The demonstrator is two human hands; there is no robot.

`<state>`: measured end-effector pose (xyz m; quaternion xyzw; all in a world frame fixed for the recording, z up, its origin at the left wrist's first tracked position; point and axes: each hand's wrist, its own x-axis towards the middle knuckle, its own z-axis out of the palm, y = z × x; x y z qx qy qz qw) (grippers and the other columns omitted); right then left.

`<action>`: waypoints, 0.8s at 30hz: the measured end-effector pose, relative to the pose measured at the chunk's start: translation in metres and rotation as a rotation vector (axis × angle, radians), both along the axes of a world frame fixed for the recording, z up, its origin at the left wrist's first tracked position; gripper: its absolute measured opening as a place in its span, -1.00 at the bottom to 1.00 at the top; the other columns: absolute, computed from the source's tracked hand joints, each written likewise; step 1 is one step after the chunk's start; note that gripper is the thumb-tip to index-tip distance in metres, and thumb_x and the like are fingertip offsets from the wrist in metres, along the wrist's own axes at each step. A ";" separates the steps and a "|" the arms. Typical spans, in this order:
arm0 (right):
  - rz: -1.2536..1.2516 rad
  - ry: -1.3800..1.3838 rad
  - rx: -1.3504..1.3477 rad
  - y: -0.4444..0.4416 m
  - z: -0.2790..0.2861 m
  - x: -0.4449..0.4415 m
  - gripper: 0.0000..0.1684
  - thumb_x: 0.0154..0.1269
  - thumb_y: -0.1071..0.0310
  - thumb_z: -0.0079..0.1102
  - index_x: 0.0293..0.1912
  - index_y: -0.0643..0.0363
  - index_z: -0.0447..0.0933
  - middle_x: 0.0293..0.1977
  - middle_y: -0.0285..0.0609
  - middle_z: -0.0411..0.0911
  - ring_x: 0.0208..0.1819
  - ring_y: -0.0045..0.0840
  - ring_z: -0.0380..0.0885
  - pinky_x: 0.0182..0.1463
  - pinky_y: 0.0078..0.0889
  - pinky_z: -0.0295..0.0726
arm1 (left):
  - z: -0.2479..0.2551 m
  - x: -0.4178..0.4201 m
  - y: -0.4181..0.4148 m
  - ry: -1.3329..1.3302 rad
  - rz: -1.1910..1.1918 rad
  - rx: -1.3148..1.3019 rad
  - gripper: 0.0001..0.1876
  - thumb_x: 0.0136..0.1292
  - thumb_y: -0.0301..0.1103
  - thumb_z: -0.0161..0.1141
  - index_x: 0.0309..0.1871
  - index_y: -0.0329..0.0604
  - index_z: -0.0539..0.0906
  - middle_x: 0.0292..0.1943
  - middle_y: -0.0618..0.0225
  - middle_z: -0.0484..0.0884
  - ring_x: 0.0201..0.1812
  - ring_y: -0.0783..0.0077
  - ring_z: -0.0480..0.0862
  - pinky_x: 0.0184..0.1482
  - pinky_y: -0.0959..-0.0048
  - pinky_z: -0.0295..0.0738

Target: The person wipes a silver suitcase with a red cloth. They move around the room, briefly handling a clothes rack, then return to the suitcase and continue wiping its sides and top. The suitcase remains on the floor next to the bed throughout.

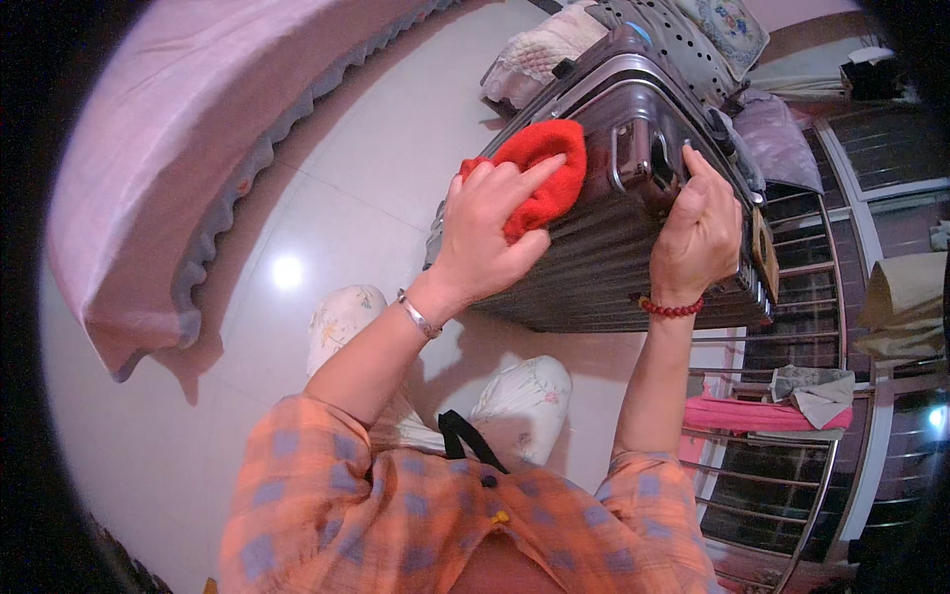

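A dark, ribbed hard-shell suitcase (586, 260) stands on the floor in front of me, with a metal-trimmed handle on the face near my hands. My left hand (490, 215) presses a red cloth (553, 174) against the suitcase, its index finger extended over the cloth. Part of the cloth is hidden under the palm. To the right of the handle, my right hand (698, 226) rests at the suitcase's edge with its fingers bent; whether it grips anything there cannot be told.
A bed with a pink cover (171, 141) and grey ruffled edge lies at the left. Beyond the suitcase are a quilted cushion (545, 52) and a dotted fabric item (683, 52). A metal rack (831, 297) with a pink towel (757, 414) stands at the right.
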<state>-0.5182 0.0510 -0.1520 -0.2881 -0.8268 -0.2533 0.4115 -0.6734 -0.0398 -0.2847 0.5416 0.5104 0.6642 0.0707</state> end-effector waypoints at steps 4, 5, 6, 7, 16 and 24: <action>-0.018 0.001 0.002 0.003 -0.001 -0.001 -0.61 0.44 0.17 -0.08 -0.09 0.11 0.70 -0.11 -0.18 0.69 -0.12 -0.28 0.63 -0.01 -0.25 0.53 | -0.076 0.024 0.018 -0.304 0.037 -0.012 -0.39 0.06 -0.32 0.18 0.29 -0.02 0.54 -0.26 0.23 0.53 -0.15 0.15 0.50 0.05 0.26 0.32; -0.022 0.004 -0.002 0.004 -0.001 0.000 -0.61 0.44 0.16 -0.08 -0.09 0.10 0.70 -0.11 -0.18 0.69 -0.12 -0.28 0.63 -0.02 -0.25 0.53 | -0.101 0.027 0.022 -0.303 0.051 -0.091 -0.40 0.07 -0.33 0.17 0.29 -0.03 0.54 -0.24 0.23 0.54 -0.13 0.15 0.50 0.07 0.27 0.33; -0.028 0.007 -0.006 0.004 -0.002 0.000 -0.61 0.44 0.16 -0.08 -0.09 0.10 0.70 -0.11 -0.19 0.69 -0.12 -0.28 0.63 -0.02 -0.26 0.53 | -0.129 0.028 0.024 -0.302 0.064 -0.171 -0.41 0.09 -0.34 0.17 0.30 -0.03 0.53 -0.22 0.23 0.54 -0.12 0.15 0.50 0.10 0.28 0.33; -0.019 0.003 -0.001 0.005 -0.002 0.002 -0.61 0.44 0.15 -0.08 -0.10 0.09 0.71 -0.11 -0.20 0.69 -0.12 -0.29 0.63 -0.02 -0.25 0.53 | -0.150 0.029 0.025 -0.301 0.074 -0.249 -0.41 0.11 -0.34 0.17 0.30 -0.04 0.53 -0.21 0.23 0.55 -0.10 0.14 0.50 0.12 0.28 0.33; -0.120 0.022 0.033 0.023 -0.002 -0.014 -0.59 0.44 -0.06 0.02 -0.08 -0.01 0.68 -0.09 -0.32 0.67 -0.06 -0.35 0.61 -0.04 -0.23 0.53 | -0.045 0.047 -0.002 -0.258 0.156 0.003 -0.39 0.12 -0.42 0.19 0.33 -0.07 0.52 -0.10 0.26 0.51 -0.04 0.20 0.46 0.15 0.29 0.29; -0.081 -0.088 0.092 0.030 0.001 -0.029 -0.48 0.36 -0.08 0.07 -0.02 0.19 0.59 -0.07 -0.08 0.64 0.00 -0.24 0.58 0.05 -0.08 0.49 | -0.092 0.090 0.017 0.172 0.264 -0.296 -0.39 0.08 -0.38 0.19 0.30 0.00 0.53 -0.04 0.24 0.50 0.06 0.12 0.46 0.13 0.15 0.34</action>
